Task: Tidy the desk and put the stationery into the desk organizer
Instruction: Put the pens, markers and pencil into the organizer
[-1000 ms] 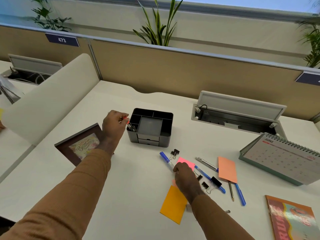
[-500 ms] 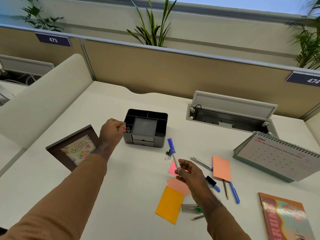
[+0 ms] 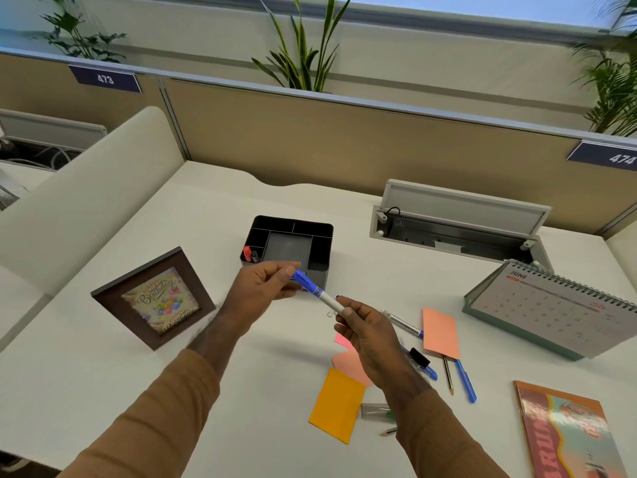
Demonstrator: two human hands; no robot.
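Observation:
A black desk organizer (image 3: 320, 232) stands at mid-desk with a red-capped marker (image 3: 247, 252) in its left compartment. In front of it both hands hold one white marker with a blue cap (image 3: 319, 292). My left hand (image 3: 262, 291) pinches the blue cap end. My right hand (image 3: 368, 334) grips the white barrel end. Loose stationery lies to the right of my right hand: a silver pen (image 3: 401, 320), blue pens (image 3: 465, 381), a pencil (image 3: 448, 374), a black binder clip (image 3: 418, 357), pink and salmon notes (image 3: 439, 332) and an orange note (image 3: 336, 405).
A framed birthday card (image 3: 155, 298) stands left of my left arm. A desk calendar (image 3: 558, 308) and a colourful booklet (image 3: 572, 432) sit at the right. An open cable tray (image 3: 458, 222) lies behind, against the partition. A green-tipped item (image 3: 375, 410) lies near the orange note.
My left hand left the organizer, where the red marker now stands, and came to the blue cap. My right hand lifted the blue-capped marker off the desk and brought it up toward the organizer.

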